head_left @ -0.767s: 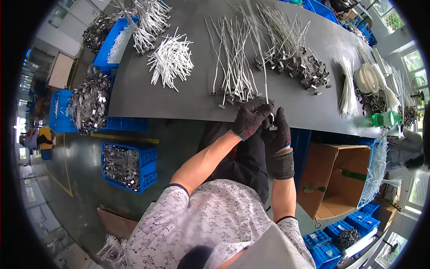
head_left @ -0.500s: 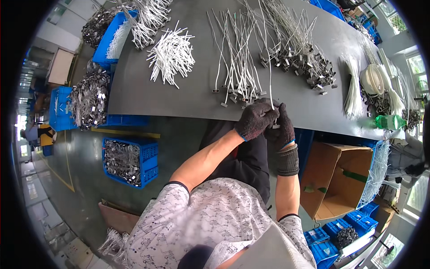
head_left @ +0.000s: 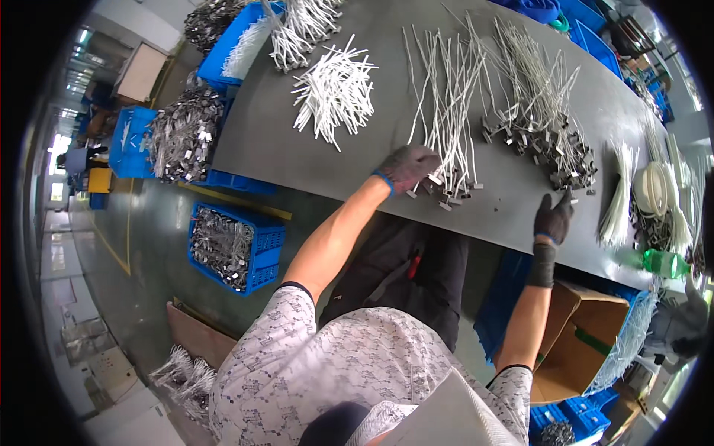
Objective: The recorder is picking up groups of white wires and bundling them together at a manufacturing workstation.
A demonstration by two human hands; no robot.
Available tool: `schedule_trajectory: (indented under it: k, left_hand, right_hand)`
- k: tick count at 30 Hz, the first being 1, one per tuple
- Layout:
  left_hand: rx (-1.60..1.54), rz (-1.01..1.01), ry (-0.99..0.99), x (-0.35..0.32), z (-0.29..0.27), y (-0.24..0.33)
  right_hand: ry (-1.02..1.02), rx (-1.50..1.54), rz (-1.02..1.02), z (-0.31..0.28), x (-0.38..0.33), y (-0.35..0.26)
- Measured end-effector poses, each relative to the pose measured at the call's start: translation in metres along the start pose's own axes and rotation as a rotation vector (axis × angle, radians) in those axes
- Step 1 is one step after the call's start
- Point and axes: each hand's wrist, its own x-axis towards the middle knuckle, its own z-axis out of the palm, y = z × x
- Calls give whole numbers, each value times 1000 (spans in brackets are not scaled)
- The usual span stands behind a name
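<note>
My left hand point(head_left: 409, 169), in a dark knitted glove, rests at the left side of a loose row of white wires point(head_left: 450, 97) with small metal clips at their near ends. Its fingers are bent together and cover some wire ends; what they hold is hidden. My right hand point(head_left: 554, 217), also gloved, is over the table's front part with finger and thumb apart. Its fingertips are close to the clips of a bigger, tangled pile of clipped wires point(head_left: 539, 126). Nothing shows between them.
A heap of short white tubes point(head_left: 336, 95) lies on the grey table point(head_left: 260, 141). White strand bundles point(head_left: 619, 193) and a green bottle point(head_left: 664, 263) are at the right. A blue crate of clipped parts point(head_left: 236, 247) stands on the floor; an open cardboard box point(head_left: 587, 334) sits below the table.
My hands were together at the table edge, holding a white wire upright. They have parted: the left moved to the middle wires, the right toward the bigger pile. The view has shifted.
</note>
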Motion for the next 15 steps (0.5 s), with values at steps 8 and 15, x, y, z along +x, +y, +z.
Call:
schedule_trajectory:
  k: [8,15]
  left_hand:
    - [629,-304,758,42,-75,-116]
    - [752,-576,498,64,-105,-158]
  right_hand:
    - [-122,137,48,41,54,38]
    - [-115,-28,394,6,6,73]
